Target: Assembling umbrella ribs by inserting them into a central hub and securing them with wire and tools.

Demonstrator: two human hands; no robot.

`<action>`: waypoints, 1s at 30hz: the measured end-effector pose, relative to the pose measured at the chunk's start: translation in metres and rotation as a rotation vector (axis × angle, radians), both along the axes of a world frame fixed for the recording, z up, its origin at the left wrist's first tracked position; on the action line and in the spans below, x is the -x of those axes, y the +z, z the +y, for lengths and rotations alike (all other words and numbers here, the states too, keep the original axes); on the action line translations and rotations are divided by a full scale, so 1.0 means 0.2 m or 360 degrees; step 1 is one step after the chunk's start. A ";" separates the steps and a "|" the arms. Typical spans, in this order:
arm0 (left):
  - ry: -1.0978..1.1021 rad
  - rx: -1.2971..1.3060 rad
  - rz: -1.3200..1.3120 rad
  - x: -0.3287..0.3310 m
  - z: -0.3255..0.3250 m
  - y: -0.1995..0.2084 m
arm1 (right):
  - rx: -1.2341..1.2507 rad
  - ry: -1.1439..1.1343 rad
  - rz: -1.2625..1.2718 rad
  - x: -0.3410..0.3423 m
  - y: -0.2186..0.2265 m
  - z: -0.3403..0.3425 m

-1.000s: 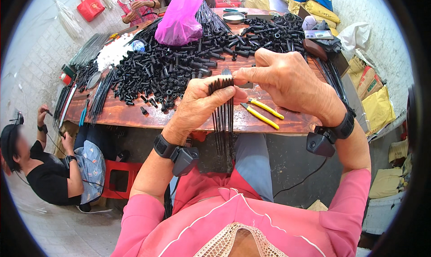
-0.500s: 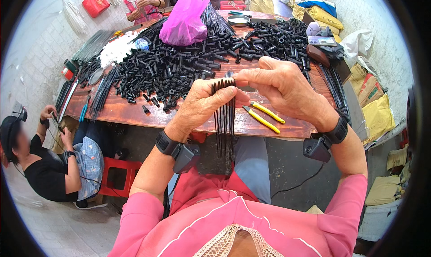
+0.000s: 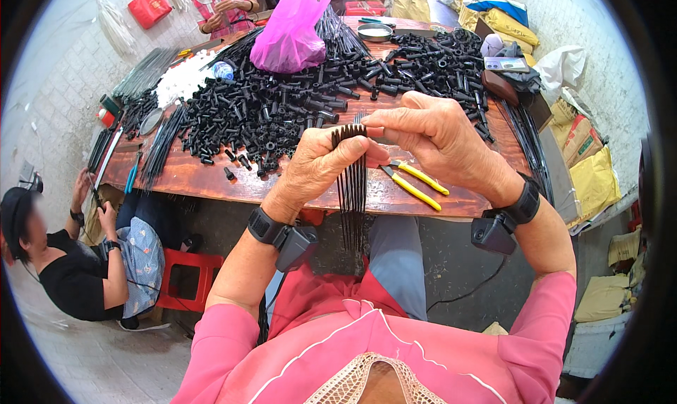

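My left hand (image 3: 326, 157) is closed round a bundle of thin black strips (image 3: 350, 192). Their upper ends fan out in a row like comb teeth above the thumb, and their long tails hang down over my lap. Bent inward, my right hand (image 3: 430, 130) has its fingertips pressed together at the upper right end of the bundle; its thumb tip is mostly hidden. Cutting pliers with yellow handles (image 3: 416, 187) lie on the wooden table (image 3: 240, 184) below my right hand. Beyond both hands spreads a large heap of short black tubular parts (image 3: 271, 104).
A purple plastic bag (image 3: 288, 41) stands on the heap. More black strips lie in bundles at left (image 3: 161, 144) and right (image 3: 527, 139). A round metal dish (image 3: 375, 32) sits at the back. One co-worker (image 3: 74, 256) sits at left near a red stool (image 3: 189, 277), another (image 3: 222, 9) at the far side.
The strip bundle and my left hand have shifted very slightly; both hands keep their hold. At left, the co-worker's farther hand has moved a little.
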State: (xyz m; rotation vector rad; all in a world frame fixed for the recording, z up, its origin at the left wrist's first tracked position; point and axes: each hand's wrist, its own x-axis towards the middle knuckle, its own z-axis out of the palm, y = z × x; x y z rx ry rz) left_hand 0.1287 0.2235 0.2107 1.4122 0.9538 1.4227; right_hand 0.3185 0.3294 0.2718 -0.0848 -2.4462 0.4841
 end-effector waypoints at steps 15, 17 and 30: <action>0.0067 -0.0088 0.0173 0.03 0.02 -0.03 | -0.0587 -0.0273 -0.0220 -0.01 0.05 -0.06; 0.0066 -0.0103 0.0239 0.04 0.02 -0.04 | -0.0613 -0.0281 -0.0247 -0.01 0.06 -0.05; 0.0047 -0.0112 0.0295 0.03 0.03 -0.01 | -0.0566 -0.0208 -0.0278 -0.01 0.08 -0.04</action>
